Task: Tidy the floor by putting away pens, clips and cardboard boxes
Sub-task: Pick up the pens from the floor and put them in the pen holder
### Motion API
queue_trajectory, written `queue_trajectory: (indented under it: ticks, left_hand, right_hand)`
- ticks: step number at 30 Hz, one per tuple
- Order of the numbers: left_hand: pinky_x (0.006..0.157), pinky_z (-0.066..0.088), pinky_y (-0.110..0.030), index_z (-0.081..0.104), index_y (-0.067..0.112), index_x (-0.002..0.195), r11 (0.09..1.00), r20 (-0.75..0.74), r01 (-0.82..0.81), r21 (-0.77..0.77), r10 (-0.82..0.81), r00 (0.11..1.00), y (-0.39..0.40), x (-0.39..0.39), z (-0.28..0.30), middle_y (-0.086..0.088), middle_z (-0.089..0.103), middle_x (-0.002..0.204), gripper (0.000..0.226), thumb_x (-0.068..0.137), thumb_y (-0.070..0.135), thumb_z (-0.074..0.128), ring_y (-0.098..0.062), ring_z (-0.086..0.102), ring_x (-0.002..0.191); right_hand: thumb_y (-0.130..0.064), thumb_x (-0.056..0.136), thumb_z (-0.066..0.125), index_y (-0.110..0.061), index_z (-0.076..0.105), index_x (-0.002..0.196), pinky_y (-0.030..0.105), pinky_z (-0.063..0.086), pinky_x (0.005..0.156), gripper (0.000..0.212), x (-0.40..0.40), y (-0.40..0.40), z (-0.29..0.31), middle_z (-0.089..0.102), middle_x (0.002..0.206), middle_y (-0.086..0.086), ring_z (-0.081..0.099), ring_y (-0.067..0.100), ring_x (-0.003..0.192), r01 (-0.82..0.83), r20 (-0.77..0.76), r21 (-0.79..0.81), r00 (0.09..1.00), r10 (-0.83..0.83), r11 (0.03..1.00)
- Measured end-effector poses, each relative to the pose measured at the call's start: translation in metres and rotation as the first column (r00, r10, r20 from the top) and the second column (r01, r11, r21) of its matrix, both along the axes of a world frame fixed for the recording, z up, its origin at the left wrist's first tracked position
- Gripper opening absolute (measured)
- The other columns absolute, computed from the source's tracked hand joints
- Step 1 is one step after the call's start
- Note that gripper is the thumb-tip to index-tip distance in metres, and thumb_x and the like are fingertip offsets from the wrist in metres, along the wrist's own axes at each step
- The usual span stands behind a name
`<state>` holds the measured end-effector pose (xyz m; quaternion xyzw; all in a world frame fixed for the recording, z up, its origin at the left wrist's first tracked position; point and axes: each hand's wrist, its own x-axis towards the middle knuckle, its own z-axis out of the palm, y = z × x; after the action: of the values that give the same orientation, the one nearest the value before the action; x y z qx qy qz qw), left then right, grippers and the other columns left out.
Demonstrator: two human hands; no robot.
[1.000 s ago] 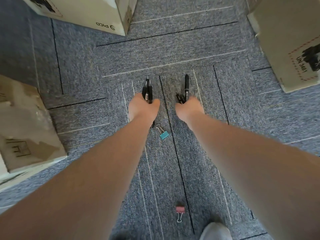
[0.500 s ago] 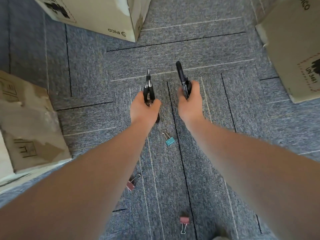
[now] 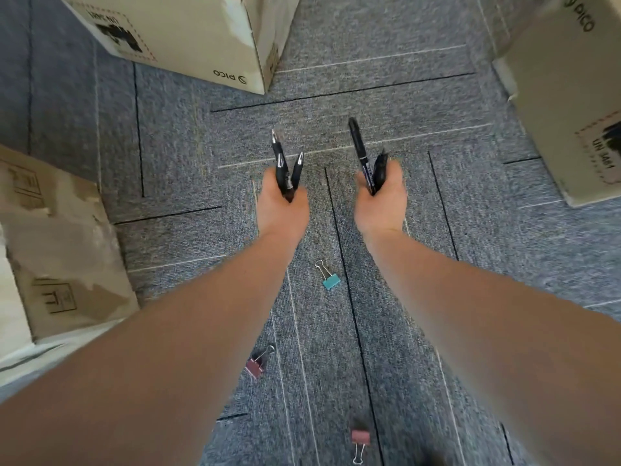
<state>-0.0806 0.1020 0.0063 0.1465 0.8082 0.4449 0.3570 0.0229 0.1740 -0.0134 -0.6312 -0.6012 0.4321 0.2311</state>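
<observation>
I hold pens [image 3: 285,169] in my left hand [image 3: 282,210] and right hand [image 3: 381,200], fingers curled around them, so the floor [image 3: 386,79] gets clear.

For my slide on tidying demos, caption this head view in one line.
Left hand and right hand each grip black pens above grey carpet strewn with binder clips.

Head-worn view, downward over carpet [image 3: 386,68]
</observation>
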Motion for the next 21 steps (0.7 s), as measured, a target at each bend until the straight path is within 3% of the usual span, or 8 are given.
queue_trajectory:
  ticks: [2,4,9,12,16,21]
  left_hand:
    - [0.052,0.042,-0.027,0.046,0.024,0.110,1.000,0.024,-0.005,0.007,0.005,1.000,-0.003,0.002,0.010,0.006,0.052,0.075,0.017,0.095,0.017,0.050,-0.010,0.047,0.057]
    - [0.049,0.043,-0.026,0.043,0.026,0.105,1.000,0.028,-0.008,0.009,0.008,1.000,-0.006,0.001,0.031,0.004,0.051,0.073,0.011,0.097,0.019,0.046,-0.011,0.046,0.055]
    - [0.034,0.037,-0.012,0.040,0.022,0.100,1.000,-0.018,0.024,0.007,-0.024,1.000,-0.012,-0.008,0.128,0.005,0.045,0.067,0.001,0.099,0.022,0.041,-0.009,0.042,0.052]
    - [0.044,0.036,-0.024,0.039,0.020,0.098,1.000,-0.062,0.012,0.017,-0.011,0.998,-0.013,-0.027,0.205,0.004,0.044,0.065,0.003,0.099,0.022,0.041,-0.011,0.042,0.052]
    - [0.051,0.036,-0.023,0.039,0.020,0.101,0.998,-0.121,-0.014,0.067,0.022,0.992,-0.015,-0.072,0.329,0.004,0.046,0.069,0.004,0.099,0.023,0.042,-0.009,0.045,0.057]
    - [0.060,0.037,-0.030,0.045,0.016,0.096,0.982,-0.221,-0.052,0.182,0.093,0.971,-0.024,-0.149,0.503,0.005,0.049,0.072,0.011,0.098,0.026,0.044,-0.010,0.048,0.064]
  right_hand:
    - [-0.014,0.095,0.053,-0.007,0.046,0.119,0.034,0.052,0.070,0.026,0.001,-0.005,0.010,0.058,0.089,-0.001,0.060,0.019,0.079,-0.016,0.012,-0.022,1.000,0.016,1.000]
    - [-0.017,0.096,0.052,-0.009,0.046,0.118,0.035,0.053,0.065,0.024,-0.001,-0.009,0.031,0.059,0.083,-0.002,0.061,0.019,0.073,-0.042,-0.010,-0.031,0.999,0.042,0.999]
    - [-0.034,0.095,0.053,-0.017,0.053,0.104,0.019,0.036,0.049,0.019,-0.024,-0.019,0.135,0.052,0.066,-0.014,0.049,-0.001,0.054,-0.145,-0.063,-0.025,0.988,0.143,0.989]
    - [-0.041,0.093,0.053,-0.022,0.053,0.093,0.021,0.033,0.046,0.019,-0.051,-0.023,0.218,0.050,0.060,-0.012,0.045,0.001,0.048,-0.178,-0.097,-0.029,0.980,0.175,0.984]
    - [-0.046,0.092,0.053,-0.021,0.056,0.090,0.029,0.038,0.053,0.026,-0.098,-0.025,0.335,0.052,0.062,-0.010,0.049,0.009,0.054,-0.211,-0.136,-0.020,0.969,0.206,0.977]
    - [-0.039,0.094,0.054,-0.020,0.054,0.086,0.027,0.038,0.057,0.021,-0.179,-0.020,0.503,0.052,0.066,-0.010,0.049,0.007,0.062,-0.245,-0.253,0.059,0.934,0.252,0.968]
